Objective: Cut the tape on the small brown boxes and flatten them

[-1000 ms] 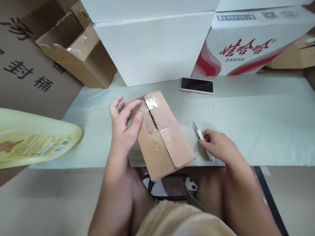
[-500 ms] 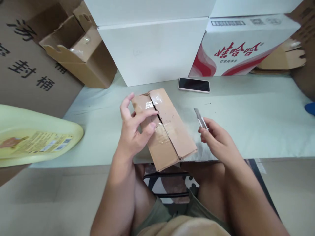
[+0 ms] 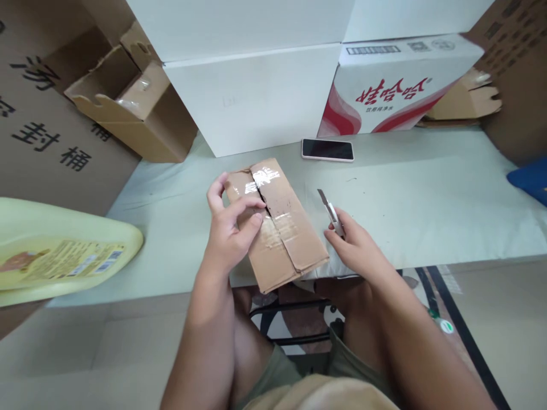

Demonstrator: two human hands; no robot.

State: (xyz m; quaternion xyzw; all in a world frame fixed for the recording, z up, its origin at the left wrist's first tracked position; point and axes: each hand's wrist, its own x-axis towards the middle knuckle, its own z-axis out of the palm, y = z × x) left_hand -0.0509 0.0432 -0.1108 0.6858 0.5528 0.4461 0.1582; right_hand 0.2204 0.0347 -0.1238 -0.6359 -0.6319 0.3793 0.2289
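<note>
A small brown cardboard box (image 3: 294, 228) lies slanted at the table's front edge, its near end jutting past it. Shiny clear tape (image 3: 267, 175) crosses its top, and a dark gap runs partway along the middle seam. My left hand (image 3: 231, 225) grips the box from the left, with the index fingertip at the gap, the thumb on the top and other fingers by the far left edge. Just right of the box, apart from it, my right hand (image 3: 354, 242) is closed around a utility knife (image 3: 331, 213); its blade is out and points away from me.
A phone (image 3: 327, 150) lies behind the box, before white cartons (image 3: 256, 102). A red-and-white carton (image 3: 393, 91) stands at the back right. An open brown box (image 3: 164, 119) is at the back left, and a pale yellow jug (image 3: 72, 250) lies left.
The camera view has shifted a little. My right hand has drawn slightly nearer the box, and more of the knife's handle shows. My left hand keeps its place on the box.
</note>
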